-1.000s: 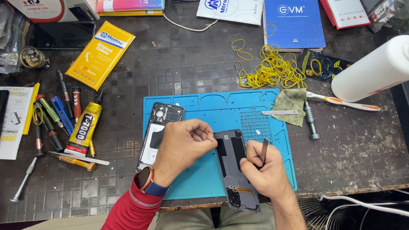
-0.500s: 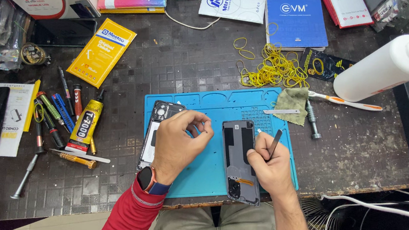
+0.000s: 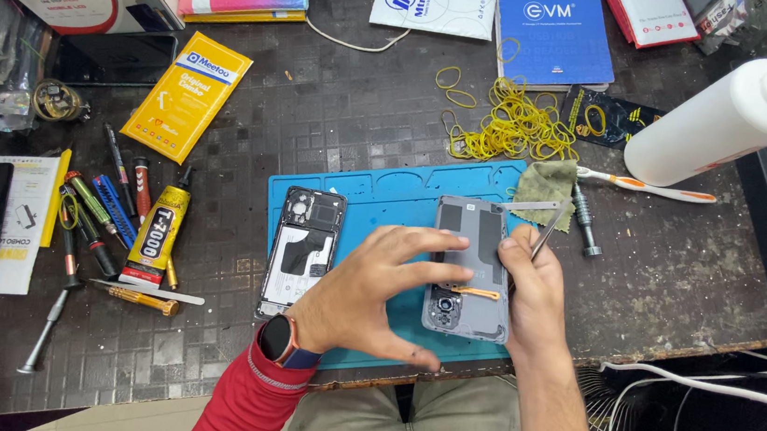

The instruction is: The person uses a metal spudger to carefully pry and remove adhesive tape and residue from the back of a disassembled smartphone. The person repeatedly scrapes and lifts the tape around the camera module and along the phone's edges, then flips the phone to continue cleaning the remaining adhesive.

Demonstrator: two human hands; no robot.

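Our left hand [image 3: 371, 294] hovers spread open over the opened phone [image 3: 470, 271] on the blue mat [image 3: 376, 191]; our right hand [image 3: 534, 291], at three o'clock, pinches tweezers [image 3: 546, 233].

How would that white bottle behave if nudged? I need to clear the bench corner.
The white bottle lies on its side, so its round body would probably roll rather than slide. It rests near the table's right edge, so a roll that way might drop it. Its fill level is hidden, so its weight cannot be told.
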